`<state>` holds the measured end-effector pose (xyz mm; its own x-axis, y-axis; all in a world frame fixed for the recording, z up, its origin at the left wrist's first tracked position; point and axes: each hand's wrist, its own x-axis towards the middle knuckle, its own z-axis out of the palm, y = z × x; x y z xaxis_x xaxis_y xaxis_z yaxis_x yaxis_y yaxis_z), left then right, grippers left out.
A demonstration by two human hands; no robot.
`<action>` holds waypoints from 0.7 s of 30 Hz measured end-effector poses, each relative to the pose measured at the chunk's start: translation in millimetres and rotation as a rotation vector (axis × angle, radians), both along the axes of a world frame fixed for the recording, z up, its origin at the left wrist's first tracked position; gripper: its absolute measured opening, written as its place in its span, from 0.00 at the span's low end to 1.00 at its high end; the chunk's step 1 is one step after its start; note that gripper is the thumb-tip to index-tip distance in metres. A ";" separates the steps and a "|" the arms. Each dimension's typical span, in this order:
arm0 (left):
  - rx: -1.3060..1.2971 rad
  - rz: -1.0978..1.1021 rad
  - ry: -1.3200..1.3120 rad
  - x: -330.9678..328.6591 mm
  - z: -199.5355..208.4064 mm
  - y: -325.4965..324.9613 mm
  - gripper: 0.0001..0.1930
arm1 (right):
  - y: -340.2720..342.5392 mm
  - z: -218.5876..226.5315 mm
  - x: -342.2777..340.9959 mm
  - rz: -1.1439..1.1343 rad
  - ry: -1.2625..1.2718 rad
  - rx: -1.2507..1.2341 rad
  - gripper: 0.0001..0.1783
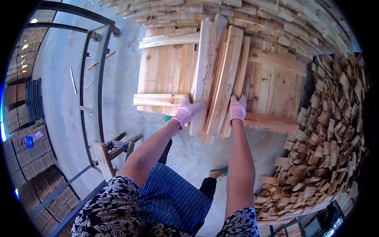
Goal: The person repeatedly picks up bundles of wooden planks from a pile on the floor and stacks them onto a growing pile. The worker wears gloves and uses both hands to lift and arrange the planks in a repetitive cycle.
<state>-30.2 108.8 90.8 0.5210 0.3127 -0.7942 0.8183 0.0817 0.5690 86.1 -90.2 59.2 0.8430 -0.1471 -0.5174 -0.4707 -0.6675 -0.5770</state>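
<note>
Concrete yard floor (118, 79), walled with stacked boards, offcut heap (327, 138) at right. On the pallet (166, 71), one bundle of slats (221, 79) standing on edge, apparently not yet laid flat or sorted. Clamped between both gloved hands: left hand (185, 111) closed on its left face, right hand (237, 108) pressed on its right.

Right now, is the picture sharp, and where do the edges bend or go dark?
Head view: daylight is even and the gloved left hand and right hand on the planks look sharp; the metal frame curves toward the rim, and the corners are black.
</note>
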 end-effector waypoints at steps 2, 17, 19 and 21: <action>0.433 -0.188 0.062 -2.3 -20.2 20.8 0.47 | 1.4 -29.4 -9.5 0.059 -0.038 -0.145 0.40; 0.662 -0.431 0.076 74.0 -12.3 14.7 0.55 | -43.5 39.3 -15.6 0.005 -0.169 -0.135 0.27; 0.558 -0.346 -0.064 68.2 -4.0 24.4 0.56 | -83.0 25.0 -1.5 0.194 -0.081 -0.372 0.30; 0.496 -0.333 -0.066 48.5 8.5 40.9 0.57 | -56.2 39.8 5.5 0.212 -0.068 -0.542 0.34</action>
<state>18.3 149.8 99.3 0.6979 0.4494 -0.5576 0.7158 -0.4613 0.5242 91.5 -146.4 99.0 0.9114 -0.2006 -0.3593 -0.2689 -0.9513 -0.1509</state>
